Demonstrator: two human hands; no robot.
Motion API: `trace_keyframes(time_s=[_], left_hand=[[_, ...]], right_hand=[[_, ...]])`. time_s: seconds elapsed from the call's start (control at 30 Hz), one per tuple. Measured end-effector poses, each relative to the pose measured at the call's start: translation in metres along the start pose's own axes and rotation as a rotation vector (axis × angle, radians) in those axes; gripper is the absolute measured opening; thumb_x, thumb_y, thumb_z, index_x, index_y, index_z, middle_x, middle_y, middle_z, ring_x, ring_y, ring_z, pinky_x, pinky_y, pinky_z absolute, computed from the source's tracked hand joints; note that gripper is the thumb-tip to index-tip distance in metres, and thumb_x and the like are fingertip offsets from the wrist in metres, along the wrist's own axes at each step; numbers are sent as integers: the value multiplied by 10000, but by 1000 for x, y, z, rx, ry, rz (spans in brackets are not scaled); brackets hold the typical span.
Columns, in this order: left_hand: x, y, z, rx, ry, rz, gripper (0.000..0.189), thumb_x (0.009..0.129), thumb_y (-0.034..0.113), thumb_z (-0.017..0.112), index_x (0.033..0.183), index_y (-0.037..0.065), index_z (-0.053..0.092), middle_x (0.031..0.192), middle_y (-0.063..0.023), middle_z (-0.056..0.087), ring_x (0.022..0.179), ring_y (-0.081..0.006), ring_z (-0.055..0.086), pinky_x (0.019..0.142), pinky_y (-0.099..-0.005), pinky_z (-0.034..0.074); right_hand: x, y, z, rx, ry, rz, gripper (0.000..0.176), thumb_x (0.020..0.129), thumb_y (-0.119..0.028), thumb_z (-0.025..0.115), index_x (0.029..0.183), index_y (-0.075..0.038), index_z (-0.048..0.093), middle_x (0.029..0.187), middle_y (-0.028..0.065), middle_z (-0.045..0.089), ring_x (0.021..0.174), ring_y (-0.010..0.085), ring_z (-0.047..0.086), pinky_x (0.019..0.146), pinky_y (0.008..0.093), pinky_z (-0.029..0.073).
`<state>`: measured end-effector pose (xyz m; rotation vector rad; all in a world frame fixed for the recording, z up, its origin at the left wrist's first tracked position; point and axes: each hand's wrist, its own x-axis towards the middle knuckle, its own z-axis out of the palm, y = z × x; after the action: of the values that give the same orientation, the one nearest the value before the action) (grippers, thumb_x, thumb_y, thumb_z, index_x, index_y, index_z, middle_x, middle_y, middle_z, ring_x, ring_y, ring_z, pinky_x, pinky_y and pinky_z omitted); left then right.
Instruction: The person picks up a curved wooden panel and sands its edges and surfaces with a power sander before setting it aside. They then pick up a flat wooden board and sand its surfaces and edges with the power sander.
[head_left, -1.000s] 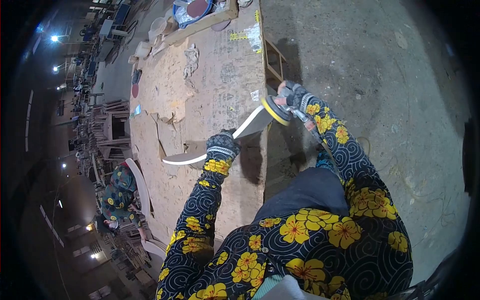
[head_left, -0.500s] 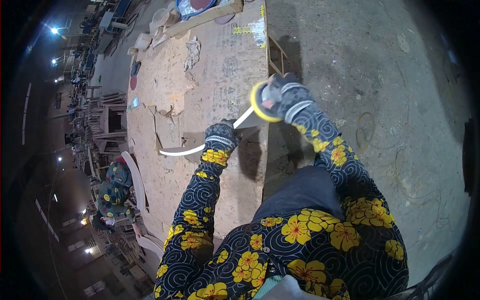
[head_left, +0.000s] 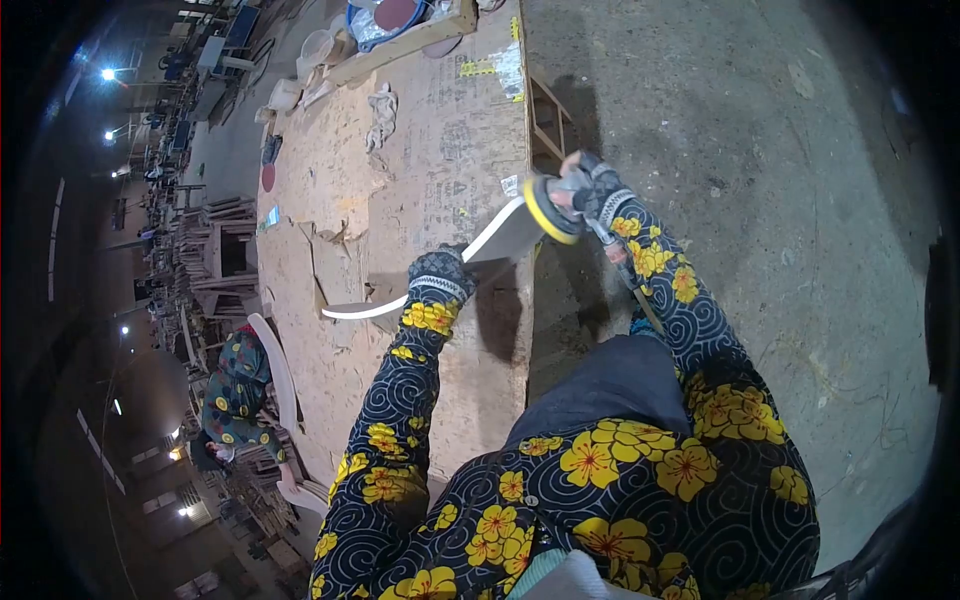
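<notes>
My left hand (head_left: 440, 270), in a patterned grey glove, is closed round the middle of a curved panel (head_left: 500, 245) with a white edge and a darker face. One end of the panel rests low over the table; the other reaches the table's right edge. My right hand (head_left: 592, 188), also gloved, grips a disc sander (head_left: 550, 208) with a yellow-rimmed pad. The pad is tilted against or very near the panel's right end; exact contact is hidden. A hose (head_left: 622, 262) runs from the sander back along my right forearm.
The worn wooden table (head_left: 430, 150) carries a crumpled rag (head_left: 382, 115) and a red sanding disc (head_left: 268, 178). A wooden-edged tray (head_left: 400, 45) stands at its far end. Across the table, another person (head_left: 238, 385) handles a curved pale piece (head_left: 280, 375). Concrete floor (head_left: 720, 150) lies to the right.
The sander in my right hand has shifted slightly right and its pad has turned to a steeper angle, uncovering the hose. My left hand keeps its hold on the panel.
</notes>
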<state>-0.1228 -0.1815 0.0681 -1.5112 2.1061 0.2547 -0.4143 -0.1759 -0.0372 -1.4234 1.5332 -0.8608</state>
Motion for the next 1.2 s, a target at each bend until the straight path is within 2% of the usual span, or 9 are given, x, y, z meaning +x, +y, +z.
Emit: trace_keyframes(time_s=[0.23, 0.3, 0.47, 0.67, 0.77, 0.8, 1.0, 1.1, 1.2], left_hand=[[-8, 10, -15, 25, -24, -30, 491, 783, 421, 720, 1204, 186, 633, 1050, -136, 671, 984, -324, 655, 874, -453, 514], [-7, 6, -6, -7, 21, 14, 509, 783, 418, 723, 1218, 173, 627, 1058, -135, 670, 992, -324, 652, 873, -450, 515], [-4, 6, -7, 20, 7, 19, 530, 781, 401, 725, 1245, 169, 616, 1077, -137, 669, 1005, -326, 651, 878, -444, 515], [-8, 9, -10, 2, 20, -4, 499, 790, 403, 717, 1226, 177, 629, 1066, -146, 671, 984, -331, 657, 872, -451, 515], [-8, 10, -10, 20, 19, -8, 491, 790, 411, 715, 1215, 178, 637, 1052, -144, 678, 982, -330, 658, 866, -454, 517], [-8, 7, -4, -35, 75, 32, 495, 777, 391, 729, 1215, 178, 638, 1045, -143, 679, 982, -326, 660, 863, -449, 519], [-8, 6, -8, -23, 55, 52, 502, 775, 347, 733, 1236, 177, 630, 1046, -142, 670, 980, -326, 657, 863, -437, 518], [-8, 6, -5, -70, 46, 22, 469, 801, 364, 710, 1222, 172, 633, 1046, -142, 668, 976, -329, 655, 858, -441, 516], [-8, 8, -7, -49, 30, 2, 476, 803, 393, 708, 1214, 164, 634, 1054, -145, 669, 976, -325, 656, 863, -443, 512]], right_hand=[[-47, -169, -19, -603, -129, -219, 456, 810, -325, 678, 1162, -45, 607, 1097, 217, 625, 1009, 365, 656, 831, 448, 551], [-42, -171, -19, -595, -120, -122, 333, 867, -279, 615, 1076, -24, 661, 1076, 202, 676, 1057, 358, 655, 818, 436, 569], [-8, -111, -21, -503, -119, 162, 431, 878, -281, 627, 1239, -48, 587, 1159, 205, 642, 1102, 345, 635, 888, 440, 548], [-43, -158, -20, -615, -180, -181, 435, 891, -291, 597, 1262, -65, 558, 1194, 219, 615, 1088, 347, 640, 911, 443, 542], [-39, -159, -18, -631, -130, -113, 571, 795, -373, 715, 1240, -52, 558, 1152, 211, 611, 1022, 357, 642, 862, 425, 543], [-10, -143, -6, -554, -133, 141, 589, 770, -387, 732, 1224, -50, 566, 1125, 184, 623, 1004, 359, 644, 867, 436, 535], [-5, -72, -22, -132, -11, 144, 641, 676, -394, 784, 1216, -115, 581, 1081, 206, 635, 1003, 368, 645, 893, 434, 529], [13, -106, 4, -520, -280, 9, 625, 686, -367, 780, 1216, -118, 564, 1134, 209, 613, 1019, 366, 640, 889, 441, 529], [-31, -168, -10, -543, -211, -160, 676, 701, -373, 759, 1273, -102, 523, 1197, 210, 578, 1018, 368, 640, 893, 460, 526]])
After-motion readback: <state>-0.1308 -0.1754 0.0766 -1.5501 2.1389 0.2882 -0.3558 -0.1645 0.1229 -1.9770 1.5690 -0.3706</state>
